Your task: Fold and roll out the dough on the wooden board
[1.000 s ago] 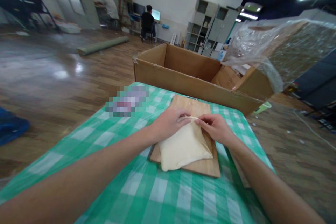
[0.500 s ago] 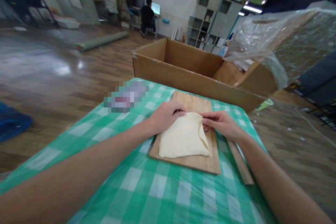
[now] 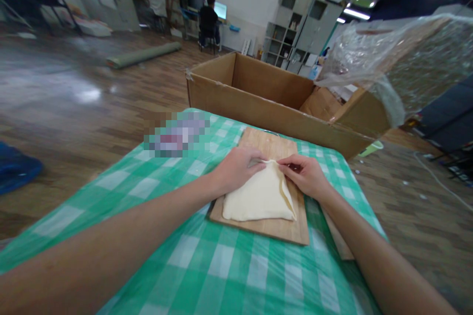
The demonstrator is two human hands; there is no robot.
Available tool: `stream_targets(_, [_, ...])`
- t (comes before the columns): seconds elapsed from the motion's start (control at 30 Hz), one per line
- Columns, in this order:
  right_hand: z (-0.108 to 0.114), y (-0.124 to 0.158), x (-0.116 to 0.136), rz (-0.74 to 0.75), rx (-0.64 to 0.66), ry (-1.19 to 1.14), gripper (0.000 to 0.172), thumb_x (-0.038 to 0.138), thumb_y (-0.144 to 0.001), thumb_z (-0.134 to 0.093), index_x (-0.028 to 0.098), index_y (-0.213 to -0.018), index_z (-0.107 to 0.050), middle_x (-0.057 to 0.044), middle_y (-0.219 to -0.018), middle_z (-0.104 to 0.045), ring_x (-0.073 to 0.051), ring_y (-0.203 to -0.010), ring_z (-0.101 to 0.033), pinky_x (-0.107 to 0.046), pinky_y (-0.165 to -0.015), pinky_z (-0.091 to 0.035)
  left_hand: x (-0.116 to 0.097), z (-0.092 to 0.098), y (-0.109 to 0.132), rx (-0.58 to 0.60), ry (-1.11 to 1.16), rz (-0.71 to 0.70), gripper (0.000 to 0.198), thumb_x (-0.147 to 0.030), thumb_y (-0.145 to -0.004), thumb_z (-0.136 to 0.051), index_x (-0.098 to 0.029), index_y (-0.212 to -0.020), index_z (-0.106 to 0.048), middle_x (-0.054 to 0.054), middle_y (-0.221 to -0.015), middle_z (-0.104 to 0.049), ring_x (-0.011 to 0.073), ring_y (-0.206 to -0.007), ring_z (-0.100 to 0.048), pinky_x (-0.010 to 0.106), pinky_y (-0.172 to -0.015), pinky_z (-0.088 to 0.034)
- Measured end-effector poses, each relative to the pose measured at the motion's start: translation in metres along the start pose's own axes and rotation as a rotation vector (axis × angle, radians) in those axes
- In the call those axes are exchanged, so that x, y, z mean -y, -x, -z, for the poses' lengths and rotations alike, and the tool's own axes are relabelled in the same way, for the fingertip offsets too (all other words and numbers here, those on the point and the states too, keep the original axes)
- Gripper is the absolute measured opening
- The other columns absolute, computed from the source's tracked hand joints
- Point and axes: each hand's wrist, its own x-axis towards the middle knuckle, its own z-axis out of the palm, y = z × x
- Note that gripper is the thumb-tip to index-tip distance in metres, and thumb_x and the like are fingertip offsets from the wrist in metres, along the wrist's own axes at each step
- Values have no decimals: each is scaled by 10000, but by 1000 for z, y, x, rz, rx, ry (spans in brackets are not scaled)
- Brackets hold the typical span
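Note:
A pale cream sheet of dough (image 3: 258, 199), folded over on itself, lies on a wooden cutting board (image 3: 266, 229) on a green-and-white checked tablecloth (image 3: 207, 266). My left hand (image 3: 236, 167) pinches the dough's far edge from the left. My right hand (image 3: 305, 174) pinches the same far edge from the right. The two hands nearly meet over the board's middle, with the dough edge lifted a little between them.
A large open cardboard box (image 3: 281, 103) stands just past the table's far edge. Crinkled clear plastic wrap (image 3: 399, 64) hangs at the upper right. A wooden stick (image 3: 338, 243) lies right of the board. Two people sit far back by desks and grey shelves (image 3: 295, 34).
Half a second ago the dough's far edge lay flat under spread fingers. Now both hands have pinched it together and raised it toward the middle.

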Motion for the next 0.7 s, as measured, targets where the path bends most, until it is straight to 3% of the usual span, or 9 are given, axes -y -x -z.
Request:
stream_targets(0.17, [0, 0, 1, 140, -39, 163, 178, 313, -968, -643, 244, -989, -805, -57, -919, -773, -199, -761, -686, -326, -688, -501, 0, 3, 4, 19, -37, -119, 261, -309, -1012, -576, -244, -1117, -806, 55, -1078, -779, 220, -1020, -705, 328, -884, -519])
stream_targets(0.4, [7, 2, -5, 238, 73, 332, 281, 165, -973, -560, 256, -1059, -811, -77, -1079, -777, -238, -970, -711, -395, -897, -510, -6, 9, 12, 61, -306, -274, 289, -226, -976, -551, -238, -1109, -808, 83, -1097, -755, 250, -1034, -688, 380, -928, -522])
stream_targets(0.7, [11, 8, 8, 242, 144, 404, 341, 108, -827, -591, 223, -1048, -824, -81, -1047, -785, -244, -899, -714, -392, -870, -531, -17, 5, 23, 98, -307, -324, 282, -237, -963, -548, -182, -1139, -761, 122, -1190, -759, 268, -1128, -709, 407, -1037, -535])
